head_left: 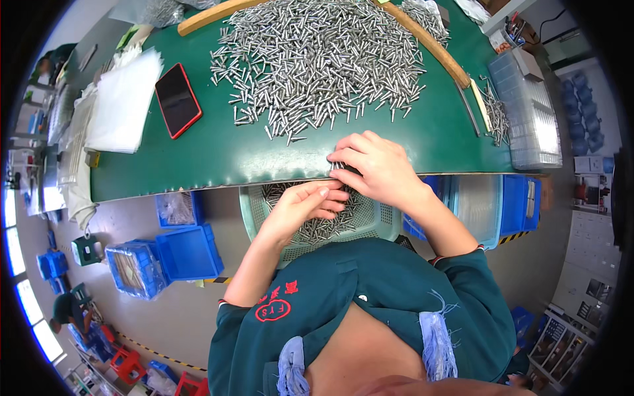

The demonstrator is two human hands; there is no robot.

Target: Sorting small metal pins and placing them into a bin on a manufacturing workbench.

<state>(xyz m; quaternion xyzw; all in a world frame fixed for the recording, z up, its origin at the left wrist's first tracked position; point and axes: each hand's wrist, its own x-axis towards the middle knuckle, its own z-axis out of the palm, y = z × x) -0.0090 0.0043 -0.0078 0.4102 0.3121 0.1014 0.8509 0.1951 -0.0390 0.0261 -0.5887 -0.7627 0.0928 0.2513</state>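
A wide heap of small silvery metal pins (323,59), each with a tapered end, covers the far middle of the green table (218,148). At the table's near edge my right hand (378,166) has its fingers curled round a few of these pins (337,167). My left hand (300,206) is just below that edge, palm turned inward and fingers curled together, close to the right fingertips. Whether anything lies in its fingers is hidden. Beneath both hands a light green plastic basket (380,224) holds many more pins (323,228).
Wooden bars (436,53) flank the heap. On the left lie a red-edged phone (178,101) and white sheets (125,105). Clear plastic boxes (525,112) stand at the right. Blue bins (190,253) sit on the floor. Another person (76,317) is far left.
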